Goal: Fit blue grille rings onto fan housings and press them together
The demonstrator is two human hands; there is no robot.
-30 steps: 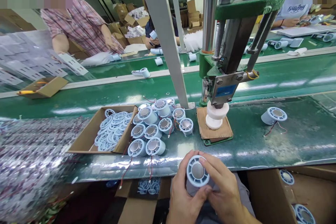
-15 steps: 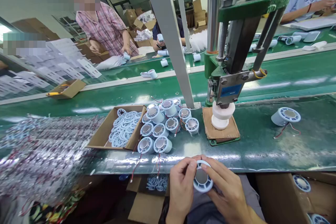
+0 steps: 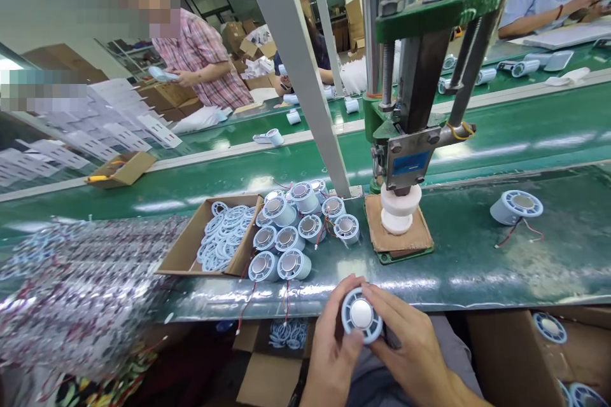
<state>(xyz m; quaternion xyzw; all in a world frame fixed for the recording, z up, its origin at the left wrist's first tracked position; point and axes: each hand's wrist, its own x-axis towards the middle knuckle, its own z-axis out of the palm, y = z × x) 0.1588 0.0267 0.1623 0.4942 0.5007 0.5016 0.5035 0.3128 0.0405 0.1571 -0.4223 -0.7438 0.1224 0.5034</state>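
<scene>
Both my hands hold one pale blue round speaker unit [image 3: 361, 316] with a silver centre, just below the near edge of the green bench. My left hand [image 3: 333, 346] grips its left side, thumb on the rim. My right hand [image 3: 411, 346] grips its right side, fingers across the top edge. A cluster of several like speaker units [image 3: 298, 229] with red wires stands on the bench ahead. A cardboard box of pale blue rings [image 3: 220, 236] lies left of them. The green press [image 3: 410, 140] has a white die [image 3: 398, 208] on a cardboard pad.
One finished unit [image 3: 516, 206] with wires lies at the right of the bench. A heap of wired parts in clear wrap [image 3: 71, 292] fills the left. Cartons [image 3: 539, 356] sit under the bench. A grey post [image 3: 305, 76] rises mid-bench. Other people work across the conveyor [image 3: 200, 57].
My hands turned and shifted the speaker unit slightly within my grip; the view swung a little. The person in the plaid shirt across the conveyor lifted a part.
</scene>
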